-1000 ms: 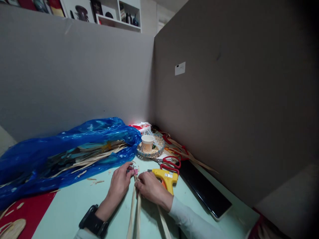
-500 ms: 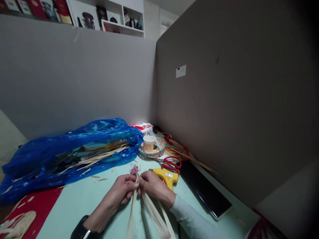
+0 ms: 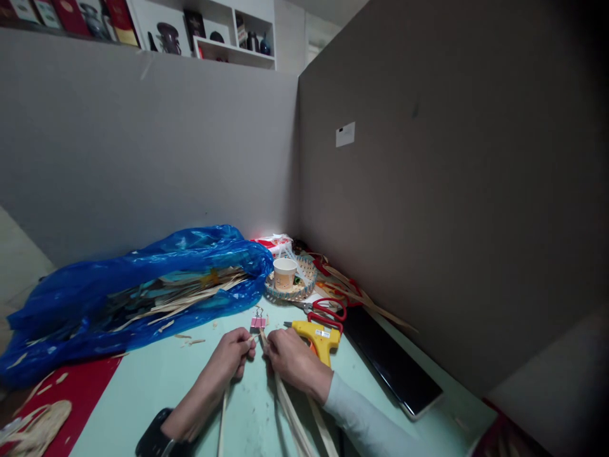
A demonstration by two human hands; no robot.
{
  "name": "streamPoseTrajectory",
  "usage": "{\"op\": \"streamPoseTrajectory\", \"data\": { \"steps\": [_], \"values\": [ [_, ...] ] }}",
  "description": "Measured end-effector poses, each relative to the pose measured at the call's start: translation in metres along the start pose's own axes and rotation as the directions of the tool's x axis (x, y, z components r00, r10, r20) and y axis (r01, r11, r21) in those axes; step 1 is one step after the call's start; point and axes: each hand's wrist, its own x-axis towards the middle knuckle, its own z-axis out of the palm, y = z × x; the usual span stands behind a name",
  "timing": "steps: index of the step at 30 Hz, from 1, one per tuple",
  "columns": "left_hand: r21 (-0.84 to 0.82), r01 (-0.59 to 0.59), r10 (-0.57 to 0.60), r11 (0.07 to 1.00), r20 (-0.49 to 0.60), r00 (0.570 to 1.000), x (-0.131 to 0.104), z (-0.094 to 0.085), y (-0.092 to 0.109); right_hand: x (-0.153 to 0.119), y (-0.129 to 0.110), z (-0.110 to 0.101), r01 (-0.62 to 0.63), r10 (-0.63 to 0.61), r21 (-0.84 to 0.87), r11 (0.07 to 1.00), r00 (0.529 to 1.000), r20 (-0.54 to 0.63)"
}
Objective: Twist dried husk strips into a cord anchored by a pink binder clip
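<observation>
A pink binder clip (image 3: 258,322) grips the far end of a bundle of pale, flat plant-fibre strips (image 3: 288,406). My right hand (image 3: 294,357) is closed round the strips just below the clip, and their loose lengths trail toward me. To the left, my left hand (image 3: 236,353) pinches a single strip (image 3: 222,416) between thumb and fingers, drawn off to the side, its tail hanging below. A yellow glue gun (image 3: 324,339) lies beside my right hand, partly behind it. My fingertips hide part of the strips.
A blue plastic bag (image 3: 143,260) with more strips lies at the back left. Behind the glue gun are red-handled scissors (image 3: 328,311) and a woven basket (image 3: 304,289) holding a paper cup (image 3: 285,274). A black tablet-like slab (image 3: 392,365) lies right. Grey partitions (image 3: 166,146) bound the table.
My left hand has moved slightly left, pulling one strip away from the bundle. The clip has turned more upright. My right hand stays nearly in place.
</observation>
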Motion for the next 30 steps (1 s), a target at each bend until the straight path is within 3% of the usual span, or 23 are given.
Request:
{"op": "streamPoseTrajectory", "data": {
  "steps": [9, 23, 30],
  "values": [
    [0.013, -0.066, 0.067, 0.998, -0.107, 0.992, 0.016, 0.001, -0.012, -0.004, -0.002, -0.009, 0.005, -0.002, -0.093, 0.996, 0.999, 0.040],
    [0.040, 0.023, -0.020, 0.999, -0.077, 0.997, 0.021, 0.005, -0.015, -0.011, -0.001, -0.016, 0.059, -0.075, -0.223, 0.973, 0.995, -0.065],
    [-0.066, 0.008, -0.013, 0.998, -0.074, 0.997, 0.015, 0.004, -0.010, -0.027, -0.024, 0.002, 0.203, -0.220, -0.249, 0.947, 0.975, -0.043]
  ]
}}
